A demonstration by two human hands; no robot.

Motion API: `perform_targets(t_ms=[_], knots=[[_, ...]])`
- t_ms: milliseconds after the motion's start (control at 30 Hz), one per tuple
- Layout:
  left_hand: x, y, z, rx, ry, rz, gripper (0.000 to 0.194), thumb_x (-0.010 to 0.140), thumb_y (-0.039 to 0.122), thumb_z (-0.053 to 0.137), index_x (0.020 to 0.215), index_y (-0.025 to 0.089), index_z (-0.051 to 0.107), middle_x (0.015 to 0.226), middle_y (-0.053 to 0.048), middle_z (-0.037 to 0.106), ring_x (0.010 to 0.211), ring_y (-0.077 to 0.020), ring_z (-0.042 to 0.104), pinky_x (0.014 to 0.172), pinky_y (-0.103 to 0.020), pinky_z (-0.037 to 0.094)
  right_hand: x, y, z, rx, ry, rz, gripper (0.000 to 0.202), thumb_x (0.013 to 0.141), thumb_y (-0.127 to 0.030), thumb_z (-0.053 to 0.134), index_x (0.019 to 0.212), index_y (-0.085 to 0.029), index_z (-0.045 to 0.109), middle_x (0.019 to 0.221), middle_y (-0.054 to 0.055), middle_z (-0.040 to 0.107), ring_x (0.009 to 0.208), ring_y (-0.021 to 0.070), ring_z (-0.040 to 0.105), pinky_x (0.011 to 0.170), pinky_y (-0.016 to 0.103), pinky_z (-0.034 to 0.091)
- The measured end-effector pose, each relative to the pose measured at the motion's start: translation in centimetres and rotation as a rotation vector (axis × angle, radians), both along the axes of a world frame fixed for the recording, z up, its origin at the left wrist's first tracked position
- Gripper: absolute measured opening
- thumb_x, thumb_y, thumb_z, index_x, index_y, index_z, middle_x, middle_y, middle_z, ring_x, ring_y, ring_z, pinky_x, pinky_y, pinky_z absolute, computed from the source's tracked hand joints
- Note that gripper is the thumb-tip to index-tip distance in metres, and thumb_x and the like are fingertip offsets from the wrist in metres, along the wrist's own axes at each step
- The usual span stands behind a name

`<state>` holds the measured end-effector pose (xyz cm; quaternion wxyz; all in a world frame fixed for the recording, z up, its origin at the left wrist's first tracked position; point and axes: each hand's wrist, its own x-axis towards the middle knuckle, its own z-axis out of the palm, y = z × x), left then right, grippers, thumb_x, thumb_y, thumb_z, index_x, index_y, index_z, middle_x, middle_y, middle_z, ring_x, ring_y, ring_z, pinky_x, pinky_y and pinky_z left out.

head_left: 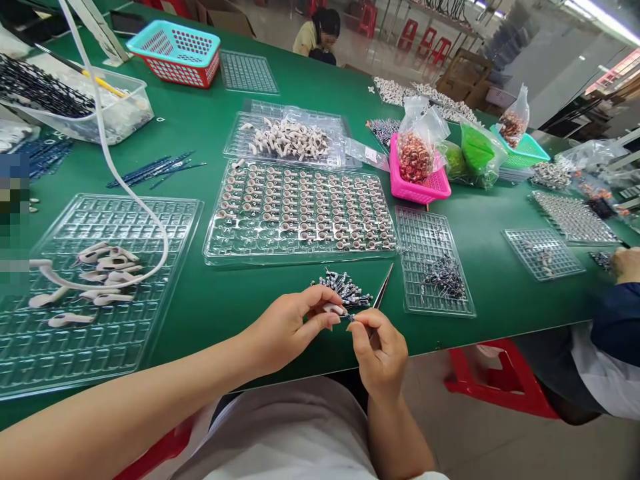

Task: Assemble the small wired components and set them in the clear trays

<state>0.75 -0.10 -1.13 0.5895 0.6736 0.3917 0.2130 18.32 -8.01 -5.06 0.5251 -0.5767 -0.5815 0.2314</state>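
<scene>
Between the thumb and fingers of my left hand (295,325) is a small white plastic part (334,309), its end turned toward my right hand. My right hand (381,347) pinches a tiny dark wired piece (350,318) at that end; the fingertips of both hands nearly meet. Just behind them lies a pile of small dark wired components (345,288). Metal tweezers (384,287) rest on the green table beside the pile. Farther back, a clear tray (240,252) holds rows of small white parts with round ends.
A clear tray with loose white parts (113,277) is at left, under a white cable (107,153). At right are a tray of dark components (443,273) and a pink basket (420,190). A co-worker's hand (626,265) shows at the far right.
</scene>
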Motion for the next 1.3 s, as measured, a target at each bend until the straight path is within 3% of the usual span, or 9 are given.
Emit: perform_targets(t_ms=[333,933,1300], knots=[[-0.01,-0.03,0.00,0.124,0.069,-0.019,0.018,0.091,0.030,0.054,0.104,0.021,0.064,0.084,0.001,0.070,0.074,-0.0152,0.063,0.071,-0.026,0.049,0.02,0.13,0.04,-0.028,0.002,0.039,0.008,0.092,-0.017,0.058,0.090,-0.023,0.063,0.078,-0.003,0.065,0.067,0.0110,0.058,0.061,0.023,0.044],[-0.13,-0.13,-0.08,0.224,0.085,-0.045,0.016,0.093,0.025,0.054,0.104,0.021,0.065,0.091,0.001,0.074,0.081,-0.0149,0.068,0.073,-0.024,0.050,0.00,0.35,0.39,-0.011,-0.048,0.067,0.010,0.091,-0.015,0.058,0.089,-0.022,0.064,0.079,-0.002,0.067,0.069,0.0109,0.060,0.064,0.023,0.046],[0.08,-0.42,-0.60,0.374,0.085,-0.047,0.016,0.095,0.020,0.054,0.104,0.020,0.067,0.093,0.000,0.075,0.080,-0.0143,0.069,0.071,-0.023,0.050,-0.11,0.36,0.39,0.077,-0.137,0.064,0.018,0.092,-0.012,0.061,0.105,-0.022,0.069,0.092,0.002,0.074,0.082,0.0144,0.069,0.074,0.026,0.053]])
